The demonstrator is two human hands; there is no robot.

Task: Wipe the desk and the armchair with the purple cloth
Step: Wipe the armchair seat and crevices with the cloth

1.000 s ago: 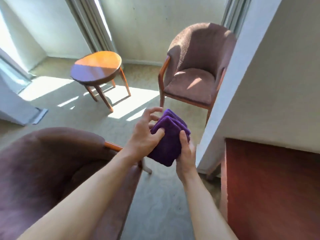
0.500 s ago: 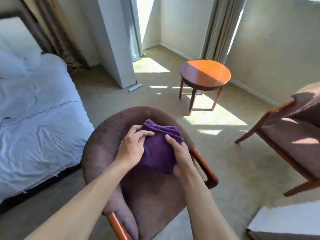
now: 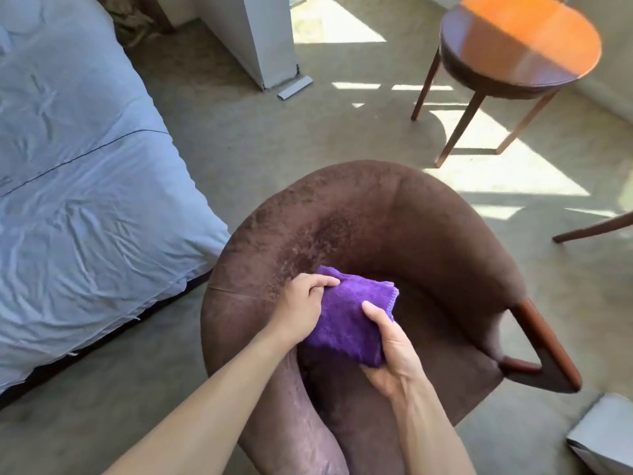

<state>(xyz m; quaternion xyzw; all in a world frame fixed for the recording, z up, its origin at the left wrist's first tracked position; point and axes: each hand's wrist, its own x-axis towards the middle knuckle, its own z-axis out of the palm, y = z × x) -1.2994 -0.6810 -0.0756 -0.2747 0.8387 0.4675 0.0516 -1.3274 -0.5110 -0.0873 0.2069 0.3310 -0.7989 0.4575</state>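
Head view: carpeted bedroom, sun patches on floor, bed (image 3: 78,186) at left, round wooden table (image 3: 520,42) beyond. Brown armchair (image 3: 428,228) directly below. Both hands together on the folded purple cloth (image 3: 346,323), held over the seat: left hand (image 3: 301,306) pinching its upper edge, right hand (image 3: 394,347) cupping underneath. Risk: 2-handed refolding loosens the bundle; cloth could unfold or drop.

a bedroom, perhaps in a hotel: a bed (image 3: 78,186) with pale rumpled sheets stands at the left, near a brown upholstered armchair (image 3: 387,234), with a small round wooden side table (image 3: 520,46) on sunlit beige carpet (image 3: 274,138).
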